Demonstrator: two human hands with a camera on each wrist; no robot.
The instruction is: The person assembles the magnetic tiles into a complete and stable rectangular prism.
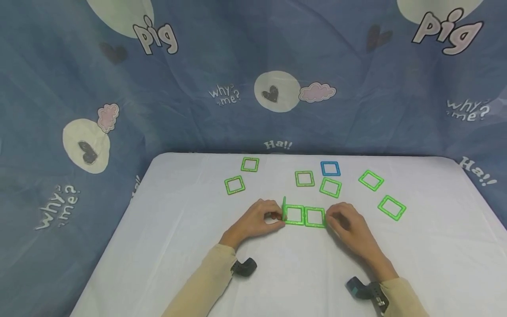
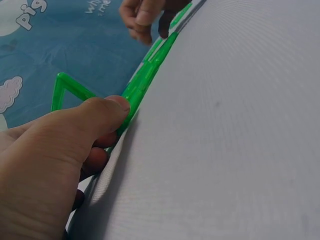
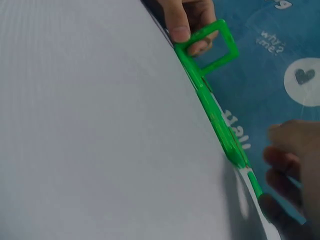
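White table [image 1: 301,273] stood before a patterned blue cloth [image 1: 222,44]

Across the cloth ran pale rounds, dark hearts and lettering such as "pig" and "why me?". At the left of the table's far part lay two loose green squares, a rear one [image 1: 249,170] and a nearer one [image 1: 236,192], just apart from each other.

Nearer the person, a beige left sleeve [image 1: 203,277] led to a black wrist device [image 1: 245,267] and the left hand [image 1: 257,219]. Its thumb and fingers pinched a standing green square [image 1: 284,208] near the lower corner. That square rose on edge between the left hand and the left flat square [image 1: 294,223], at whose outer side it stood. The right flat square [image 1: 314,226] adjoined its neighbour edge to edge, so the row spanned the space between the hands.

Behind this row lay a loose green square [image 1: 305,185], then a blue square [image 1: 331,175] with another green square [image 1: 328,193] just in front of it.

At the row's right end was the right hand [image 1: 353,230], its fingers loosely bent with nothing seen in their grasp; whether the fingertips touched the flat square could not be told. Beyond that hand, farther back, lay two more green squares, one tilted [image 1: 366,185] and one at the far right [image 1: 388,213].
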